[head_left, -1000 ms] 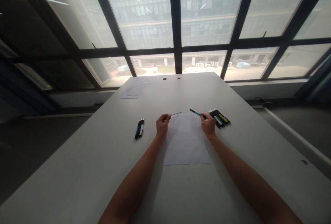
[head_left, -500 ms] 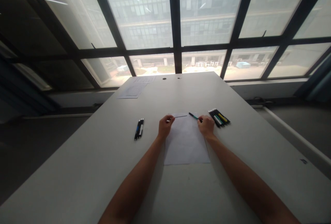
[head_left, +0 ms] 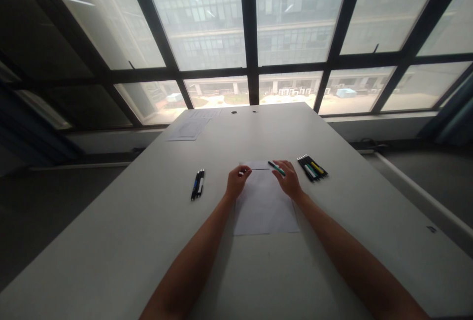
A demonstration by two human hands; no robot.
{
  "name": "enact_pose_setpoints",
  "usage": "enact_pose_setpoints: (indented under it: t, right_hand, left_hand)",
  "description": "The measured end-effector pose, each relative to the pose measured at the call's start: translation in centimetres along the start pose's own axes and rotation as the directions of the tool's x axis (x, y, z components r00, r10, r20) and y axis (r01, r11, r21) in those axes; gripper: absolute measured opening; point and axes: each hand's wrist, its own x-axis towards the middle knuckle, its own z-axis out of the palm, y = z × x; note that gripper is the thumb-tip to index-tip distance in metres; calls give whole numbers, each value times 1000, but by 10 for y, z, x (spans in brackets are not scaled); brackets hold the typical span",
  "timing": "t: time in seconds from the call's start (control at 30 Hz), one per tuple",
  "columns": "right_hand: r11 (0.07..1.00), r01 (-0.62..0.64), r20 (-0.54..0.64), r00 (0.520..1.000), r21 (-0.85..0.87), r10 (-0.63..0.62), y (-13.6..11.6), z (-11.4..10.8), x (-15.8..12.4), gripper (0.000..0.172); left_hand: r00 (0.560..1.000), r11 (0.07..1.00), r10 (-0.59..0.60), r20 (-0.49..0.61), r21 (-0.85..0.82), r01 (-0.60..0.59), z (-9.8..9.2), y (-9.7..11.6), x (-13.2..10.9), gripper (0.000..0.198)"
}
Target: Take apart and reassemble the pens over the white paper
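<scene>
My left hand (head_left: 238,181) is closed at the top left of a white paper sheet (head_left: 264,206), pinching one end of a thin dark rod (head_left: 260,169) that looks like a pen refill. The rod points right across the sheet's upper part. Near the sheet's top right corner, my right hand (head_left: 288,178) has its thumb and fingers spread. Between them is a black and green pen (head_left: 276,167), tilted down to the right. Whether the fingers touch this pen I cannot tell.
Several black pens with coloured labels (head_left: 312,168) lie in a row right of my right hand. A smaller group of pens (head_left: 197,184) is on the left. Papers (head_left: 188,127) lie at the far left of the white table (head_left: 258,275), before large windows.
My right hand has opened from its grip on the green pen, its fingers now spread and a little further left. The thin rod in my left hand has levelled slightly.
</scene>
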Motion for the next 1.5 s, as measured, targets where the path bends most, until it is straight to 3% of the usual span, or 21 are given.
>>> enact_pose_setpoints:
  t: [0.23,0.43,0.5,0.7,0.8,1.13,1.33,1.5]
  right_hand:
    - [996,-14,168,986,88,-1,4,5,-3,13]
    - [998,-54,14,998,-16,54,9,5,-3,15]
    - [992,-80,-46,996,-93,76,10,4,-3,14]
    - [952,-83,5,996,-295,88,9,7,-4,9]
    - [938,-71,40,995,-339,90,7,9,-3,8]
    - [929,-84,93,988,-362,125,12,10,-4,5]
    - [937,-83,81,990,-338,117,12,10,-3,5]
    - [941,-95,34,993,-326,112,13,9,-3,11]
  left_hand:
    - [995,1000,8,95,10,-9,1,3,-1,23]
    - [996,999,1,-91,47,3,1,0,0,24]
    - [995,995,16,-97,103,-6,1,-1,0,24]
    - [976,898,182,118,385,-214,4,10,-7,18]
    - [964,848,207,167,461,-262,4,16,-11,14]
    - [961,785,127,247,567,-250,3,11,-10,15]
    - [965,835,167,202,491,-247,6,6,-10,24]
    - [984,803,104,142,573,-168,4,10,-9,20]
